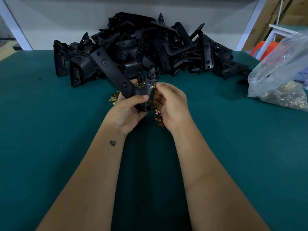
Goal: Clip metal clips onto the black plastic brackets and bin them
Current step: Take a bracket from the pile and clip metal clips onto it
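Brass-coloured metal clips fill a clear plastic bag (281, 70) lying on the green tabletop (50, 130). Left hand (128, 110) grips a black plastic V-shaped bracket (116, 75); right hand (170, 104) pinches a small metal clip (154, 85) against it.

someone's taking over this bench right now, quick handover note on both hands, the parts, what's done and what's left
Left hand grips a black bracket above the green table.
Right hand pinches a metal clip at the bracket's right edge; whether it is seated cannot be told.
Loose clips lie on the table under the hands; more sit in the plastic bag at right.
Bracket pile sits behind.
Left: finish this clip, bin the bracket, work through the pile. No bin in view.
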`<state>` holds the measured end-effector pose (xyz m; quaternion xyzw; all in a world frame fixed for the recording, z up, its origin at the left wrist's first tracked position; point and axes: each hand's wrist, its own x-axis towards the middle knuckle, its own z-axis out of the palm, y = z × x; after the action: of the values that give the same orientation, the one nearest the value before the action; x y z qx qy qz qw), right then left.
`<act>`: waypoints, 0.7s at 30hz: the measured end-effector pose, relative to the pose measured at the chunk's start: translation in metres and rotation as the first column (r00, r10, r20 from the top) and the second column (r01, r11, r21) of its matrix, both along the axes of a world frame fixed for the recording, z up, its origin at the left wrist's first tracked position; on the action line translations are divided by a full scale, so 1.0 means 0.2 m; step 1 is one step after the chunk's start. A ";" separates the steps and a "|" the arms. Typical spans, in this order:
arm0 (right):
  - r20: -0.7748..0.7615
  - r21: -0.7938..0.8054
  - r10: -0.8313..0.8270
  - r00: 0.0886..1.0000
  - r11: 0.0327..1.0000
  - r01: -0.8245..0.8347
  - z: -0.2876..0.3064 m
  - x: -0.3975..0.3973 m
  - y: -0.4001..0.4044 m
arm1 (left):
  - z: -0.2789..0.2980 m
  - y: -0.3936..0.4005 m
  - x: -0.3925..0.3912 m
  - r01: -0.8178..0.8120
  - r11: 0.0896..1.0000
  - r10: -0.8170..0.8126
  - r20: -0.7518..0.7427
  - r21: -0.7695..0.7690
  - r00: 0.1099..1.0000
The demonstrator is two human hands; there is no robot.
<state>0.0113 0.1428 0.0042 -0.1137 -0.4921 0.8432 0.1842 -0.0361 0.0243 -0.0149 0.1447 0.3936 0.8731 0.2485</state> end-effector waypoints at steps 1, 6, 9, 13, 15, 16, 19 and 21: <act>0.002 0.008 0.006 1.000 1.000 -0.006 0.00 0.00 0.00 | 0.00 0.00 0.00 -0.002 1.000 0.002 0.004 -0.004 1.000; -0.007 0.066 0.078 0.997 0.995 -0.077 0.00 0.00 -0.02 | 0.01 0.01 0.00 -0.097 0.995 0.099 0.066 -0.040 0.993; -0.006 0.043 0.126 0.992 0.991 -0.125 -0.01 0.01 -0.02 | 0.01 0.01 0.00 -0.118 0.992 0.121 0.062 -0.042 0.991; 0.028 0.000 0.180 0.983 0.984 -0.180 0.00 0.01 -0.01 | 0.01 0.00 0.00 -0.108 0.994 0.109 0.067 -0.021 0.992; 0.029 0.006 0.179 0.983 0.984 -0.180 0.00 0.01 -0.01 | 0.02 0.01 0.00 -0.112 0.993 0.114 0.063 -0.032 0.992; 0.029 0.016 0.173 0.984 0.985 -0.174 0.00 0.01 -0.01 | 0.02 0.01 0.01 -0.115 0.993 0.117 0.064 -0.039 0.991; 0.032 0.028 0.151 0.988 0.988 -0.152 -0.01 0.02 -0.01 | 0.01 0.01 0.01 -0.111 0.993 0.114 0.061 -0.047 0.992; 0.021 0.026 0.151 0.988 0.988 -0.151 -0.01 0.01 -0.01 | 0.01 0.01 0.01 -0.107 0.994 0.108 0.065 -0.033 0.992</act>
<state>0.0136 0.1408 0.0021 -0.0815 -0.5128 0.8466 0.1169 -0.0337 0.0257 -0.0123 0.0906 0.4051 0.8837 0.2162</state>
